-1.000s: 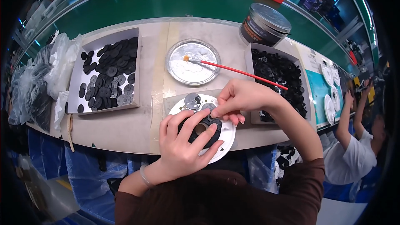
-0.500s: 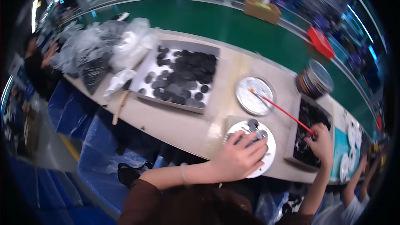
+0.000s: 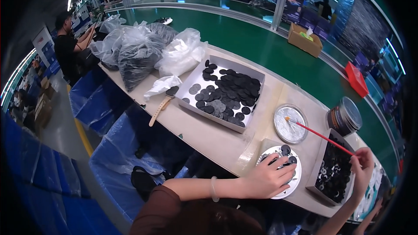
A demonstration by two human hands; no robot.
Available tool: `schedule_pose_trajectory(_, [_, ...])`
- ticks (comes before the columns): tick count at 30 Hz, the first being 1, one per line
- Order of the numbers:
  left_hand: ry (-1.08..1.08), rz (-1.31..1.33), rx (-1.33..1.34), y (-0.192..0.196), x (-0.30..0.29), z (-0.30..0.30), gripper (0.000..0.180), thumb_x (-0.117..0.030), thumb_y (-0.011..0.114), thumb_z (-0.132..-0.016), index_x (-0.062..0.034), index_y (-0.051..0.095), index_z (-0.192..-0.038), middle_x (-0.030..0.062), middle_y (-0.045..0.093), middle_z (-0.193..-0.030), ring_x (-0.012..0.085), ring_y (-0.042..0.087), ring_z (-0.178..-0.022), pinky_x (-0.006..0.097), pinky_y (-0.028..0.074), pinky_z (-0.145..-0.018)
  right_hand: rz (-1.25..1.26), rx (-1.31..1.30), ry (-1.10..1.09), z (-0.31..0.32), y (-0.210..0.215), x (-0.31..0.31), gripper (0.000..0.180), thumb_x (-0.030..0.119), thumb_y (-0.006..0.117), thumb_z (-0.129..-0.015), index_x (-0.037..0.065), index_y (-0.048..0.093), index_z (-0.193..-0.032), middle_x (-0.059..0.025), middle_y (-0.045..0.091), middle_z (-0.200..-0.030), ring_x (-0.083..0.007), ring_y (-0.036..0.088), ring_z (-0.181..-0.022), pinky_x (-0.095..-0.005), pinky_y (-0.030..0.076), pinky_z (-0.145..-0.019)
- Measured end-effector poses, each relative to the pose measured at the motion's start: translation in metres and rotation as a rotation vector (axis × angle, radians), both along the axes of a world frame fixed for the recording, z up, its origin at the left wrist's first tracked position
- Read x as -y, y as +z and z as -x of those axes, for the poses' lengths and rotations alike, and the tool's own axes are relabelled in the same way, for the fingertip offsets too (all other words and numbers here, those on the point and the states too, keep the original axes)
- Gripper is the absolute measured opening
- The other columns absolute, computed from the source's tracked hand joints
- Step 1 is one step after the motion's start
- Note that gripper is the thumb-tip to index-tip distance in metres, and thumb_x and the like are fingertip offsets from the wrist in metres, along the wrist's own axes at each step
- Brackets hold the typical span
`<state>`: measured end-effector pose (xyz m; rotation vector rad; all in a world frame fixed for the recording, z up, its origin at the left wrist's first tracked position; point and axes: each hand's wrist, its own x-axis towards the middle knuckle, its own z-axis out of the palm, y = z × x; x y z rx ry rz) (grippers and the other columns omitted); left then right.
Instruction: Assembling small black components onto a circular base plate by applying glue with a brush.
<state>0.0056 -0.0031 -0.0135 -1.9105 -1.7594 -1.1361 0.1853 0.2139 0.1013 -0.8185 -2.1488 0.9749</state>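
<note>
My right hand (image 3: 362,169) grips a thin brush (image 3: 324,137) by the end of its red handle. The bristles rest in a round, shallow silver dish (image 3: 292,135) holding a silvery-white substance. My left hand (image 3: 271,179) lies over a white round plate (image 3: 291,189), fingers spread across it. Small black discs (image 3: 285,150) show on the plate past the fingertips; what lies beneath the palm is hidden. Directly below my right hand is a box of small black parts (image 3: 333,172), some ring-shaped.
A shallow white box (image 3: 244,127) of black discs stands mid-table. To its left lie plastic bags (image 3: 141,52) and a wristwatch (image 3: 162,106). A dark tub (image 3: 344,116) stands at the right. Beyond is a green surface (image 3: 235,45). Another person (image 3: 67,50) is at far left.
The view has shifted, so the table appears farther right and lower. My right hand still grips the brush with its tip in the dish, and my left hand stays on the plate.
</note>
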Motion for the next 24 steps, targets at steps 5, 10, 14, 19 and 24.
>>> schedule_pose_trajectory(5, [-0.035,0.002,0.017,-0.002,-0.006,-0.004,0.031,-0.028,0.064,-0.075,-0.0032,0.061,-0.094,0.008,0.057,-0.113,0.0244,0.05,-0.099,0.038,0.037,-0.087,0.019,-0.159,0.071,0.039,-0.003,0.016,0.012,0.008,0.058,-0.084,0.004,0.057,-0.095,0.0001,0.055,-0.075,-0.0017,0.044,-0.056,-0.0135,0.032,-0.047])
schedule_pose_trajectory(10, [0.019,0.034,0.018,0.005,-0.001,0.004,0.03,-0.027,0.066,-0.072,-0.0047,0.063,-0.091,0.0041,0.059,-0.11,0.0229,0.05,-0.094,0.035,0.037,-0.083,-0.203,-0.079,0.243,0.105,-0.025,0.03,0.013,0.009,0.051,-0.089,0.002,0.059,-0.096,0.0004,0.057,-0.077,-0.0032,0.05,-0.065,-0.016,0.038,-0.055])
schedule_pose_trajectory(14, [0.019,0.035,-0.015,0.009,-0.002,0.006,0.029,-0.026,0.068,-0.07,-0.0049,0.064,-0.089,0.0019,0.061,-0.109,0.0217,0.051,-0.092,0.033,0.038,-0.081,-0.372,0.06,0.259,0.123,-0.038,0.027,0.013,0.008,0.048,-0.09,0.0,0.058,-0.092,-0.0042,0.061,-0.076,-0.0092,0.059,-0.067,-0.0199,0.043,-0.053])
schedule_pose_trajectory(19, [0.021,0.054,0.001,0.008,-0.003,0.005,0.028,-0.027,0.069,-0.069,-0.0053,0.065,-0.087,0.0006,0.062,-0.107,0.0212,0.051,-0.091,0.033,0.038,-0.08,-0.465,0.097,0.299,0.113,-0.036,0.027,0.014,0.007,0.045,-0.091,-0.001,0.055,-0.085,-0.0062,0.06,-0.072,-0.0116,0.059,-0.066,-0.0229,0.045,-0.056])
schedule_pose_trajectory(24, [-0.007,0.061,0.008,0.007,-0.003,0.004,0.028,-0.026,0.065,-0.073,-0.0032,0.062,-0.089,0.0053,0.059,-0.11,0.0225,0.05,-0.095,0.035,0.037,-0.083,-0.314,-0.01,0.254,0.108,-0.03,0.028,0.015,0.011,0.043,-0.093,0.001,0.054,-0.088,-0.005,0.06,-0.071,-0.0099,0.059,-0.066,-0.0208,0.044,-0.053])
